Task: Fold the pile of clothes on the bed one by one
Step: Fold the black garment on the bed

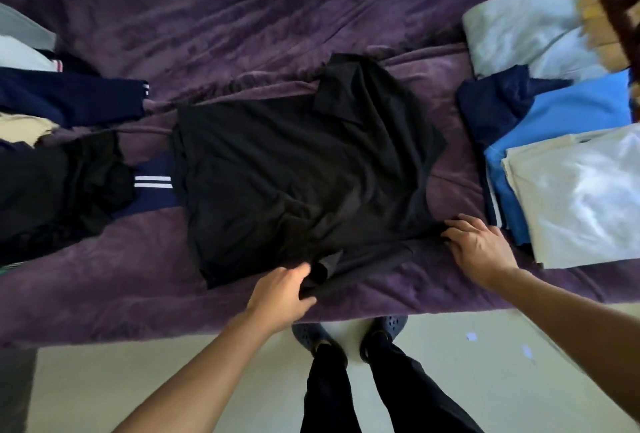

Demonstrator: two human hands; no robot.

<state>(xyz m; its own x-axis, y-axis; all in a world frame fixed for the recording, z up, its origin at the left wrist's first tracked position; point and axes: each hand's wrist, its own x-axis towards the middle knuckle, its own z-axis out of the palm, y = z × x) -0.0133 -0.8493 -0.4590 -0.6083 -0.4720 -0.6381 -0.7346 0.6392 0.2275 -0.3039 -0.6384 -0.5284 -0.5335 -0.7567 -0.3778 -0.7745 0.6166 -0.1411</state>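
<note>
- The bed (pixel 242 16) fills the upper part of the view from 9 to 3 o'clock, covered by a wrinkled purple blanket; its near edge runs just above the pale floor (pixel 138 380).
- The black shirt (pixel 294 172) lies spread flat at the centre of the bed, with its collar toward 12 o'clock and a narrow strip of cloth running along its near edge toward 4 o'clock.
- The unfolded pile (pixel 52 172) sits at 9 o'clock: dark, navy and cream garments heaped together. A navy piece with white stripes (pixel 152 183) reaches from it and touches the shirt's left edge.
- The folded stack (pixel 581 197) rests at 3 o'clock, apart from the shirt: a cream piece on top, a blue garment (pixel 571 110) beneath it and a dark navy one (pixel 495 106) at its far side.
- Two pale pillows (pixel 519 27) lie at 1 to 2 o'clock, just beyond the stack.
- The left hand (pixel 282 292), at 6 o'clock, has fingers and thumb curled round a fold of the shirt's near edge, gripping it.
- The right hand (pixel 479 245), at 4 o'clock, lies knuckles up with its fingertips at the shirt's right corner; I cannot tell whether it pinches the cloth or only presses it.
- Dark shoes (pixel 388 323) stand on the floor at 6 o'clock, toes tucked under the bed's edge.
</note>
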